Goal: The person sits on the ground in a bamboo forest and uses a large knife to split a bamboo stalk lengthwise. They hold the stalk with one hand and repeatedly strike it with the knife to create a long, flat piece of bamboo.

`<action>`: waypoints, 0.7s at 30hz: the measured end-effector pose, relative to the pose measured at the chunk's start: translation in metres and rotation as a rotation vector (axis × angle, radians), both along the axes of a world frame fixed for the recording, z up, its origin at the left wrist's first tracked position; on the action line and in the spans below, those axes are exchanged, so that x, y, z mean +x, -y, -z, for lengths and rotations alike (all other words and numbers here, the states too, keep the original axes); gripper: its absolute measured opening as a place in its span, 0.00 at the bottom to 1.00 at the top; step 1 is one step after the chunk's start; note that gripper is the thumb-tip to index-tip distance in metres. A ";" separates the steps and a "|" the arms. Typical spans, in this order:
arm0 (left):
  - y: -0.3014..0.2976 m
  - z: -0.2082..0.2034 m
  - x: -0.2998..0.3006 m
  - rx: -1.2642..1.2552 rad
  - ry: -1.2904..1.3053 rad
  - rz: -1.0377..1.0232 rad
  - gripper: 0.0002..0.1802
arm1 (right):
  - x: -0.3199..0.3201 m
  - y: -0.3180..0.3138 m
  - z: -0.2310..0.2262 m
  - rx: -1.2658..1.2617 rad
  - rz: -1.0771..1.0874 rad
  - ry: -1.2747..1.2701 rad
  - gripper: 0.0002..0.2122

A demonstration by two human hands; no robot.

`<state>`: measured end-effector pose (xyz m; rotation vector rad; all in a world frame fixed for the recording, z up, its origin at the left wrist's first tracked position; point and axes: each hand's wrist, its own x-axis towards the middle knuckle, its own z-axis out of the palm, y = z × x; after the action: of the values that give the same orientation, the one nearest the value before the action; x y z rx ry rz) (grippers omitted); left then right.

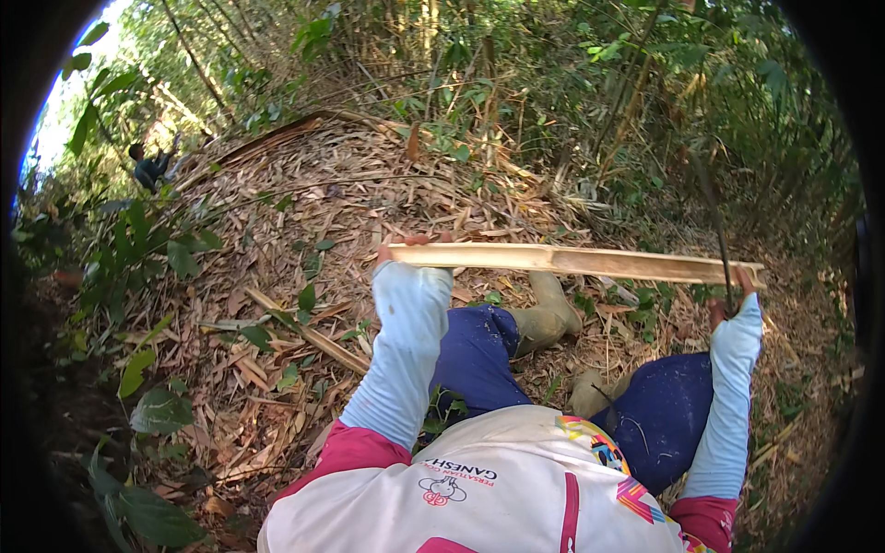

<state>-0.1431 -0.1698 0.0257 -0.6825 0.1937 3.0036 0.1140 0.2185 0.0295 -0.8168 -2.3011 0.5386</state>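
A long split bamboo strip (pixel 590 262), pale on its inner face with a node near the middle, spans crosswise in front of me above my knees. My left hand (pixel 415 241) is closed round its left end, fingers curled over the upper edge. At the strip's right end is my right hand (pixel 737 300), closed on a long, dark, thin-bladed machete (pixel 715 214) that points up and away. That hand also touches the strip's end; its grip on the handle is partly hidden. Both forearms wear light blue sleeves.
Dry bamboo leaves and chips (pixel 304 212) cover the sloping ground. A split bamboo piece (pixel 318 339) lies left of my legs, in blue trousers and boots (pixel 548 313). Green plants (pixel 161 415) stand at left, thicket beyond. Far at the upper left is another person (pixel 150 170).
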 end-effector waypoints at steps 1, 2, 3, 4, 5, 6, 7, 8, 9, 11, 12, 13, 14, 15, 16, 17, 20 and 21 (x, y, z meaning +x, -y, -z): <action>-0.006 0.004 0.001 -0.024 0.030 0.012 0.17 | 0.000 -0.003 0.007 -0.035 -0.071 -0.209 0.24; -0.008 0.009 0.003 -0.044 0.061 0.020 0.16 | 0.005 -0.015 0.014 -0.042 -0.040 -0.197 0.19; -0.007 0.019 0.002 -0.003 0.074 0.046 0.16 | 0.012 -0.028 0.020 -0.061 -0.008 -0.177 0.17; -0.008 0.021 0.008 -0.032 0.100 0.063 0.14 | 0.017 -0.037 0.026 -0.081 0.027 -0.153 0.14; -0.009 0.023 0.013 -0.058 0.127 0.083 0.13 | 0.019 -0.041 0.024 -0.071 0.044 -0.162 0.14; -0.008 0.027 0.015 -0.053 0.151 0.100 0.12 | 0.022 -0.047 0.027 -0.091 0.042 -0.183 0.13; -0.002 0.064 -0.002 0.068 0.190 0.043 0.11 | 0.022 -0.053 0.028 -0.112 0.028 -0.206 0.12; -0.001 0.083 -0.009 -0.012 0.166 0.109 0.11 | 0.021 -0.055 0.031 -0.063 0.006 -0.250 0.12; 0.000 0.092 -0.011 -0.096 0.140 0.174 0.12 | 0.019 -0.056 0.035 -0.018 -0.014 -0.296 0.12; -0.008 0.079 -0.007 -0.191 0.299 0.253 0.16 | 0.021 -0.049 0.028 -0.030 0.069 -0.213 0.11; 0.003 0.093 -0.011 -0.374 0.207 0.391 0.18 | 0.020 -0.042 0.022 0.013 0.091 -0.183 0.10; 0.023 0.121 -0.019 -0.558 0.113 0.528 0.19 | 0.017 -0.036 0.018 0.056 0.112 -0.153 0.10; 0.016 0.110 -0.014 -0.706 0.060 0.449 0.22 | 0.017 -0.035 0.017 0.099 0.142 -0.119 0.10; 0.010 0.097 -0.008 -0.867 0.020 0.367 0.25 | 0.017 -0.040 0.020 0.063 0.155 -0.109 0.09; 0.003 0.083 -0.003 -1.028 -0.008 0.280 0.28 | 0.018 -0.041 0.021 0.096 0.163 -0.102 0.09; 0.001 0.069 0.003 -1.082 -0.076 0.137 0.29 | 0.017 -0.041 0.022 0.128 0.165 -0.095 0.09; 0.004 -0.005 0.027 -0.921 -0.542 0.130 0.37 | 0.011 -0.024 0.010 0.154 0.162 -0.043 0.09; 0.003 -0.029 0.037 -0.859 -0.738 0.170 0.40 | 0.012 -0.019 0.007 0.145 0.153 -0.024 0.09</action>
<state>-0.1063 -0.1732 0.0549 0.4675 1.5033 2.7419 0.1257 0.2375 0.0224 -0.9006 -2.2044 0.3083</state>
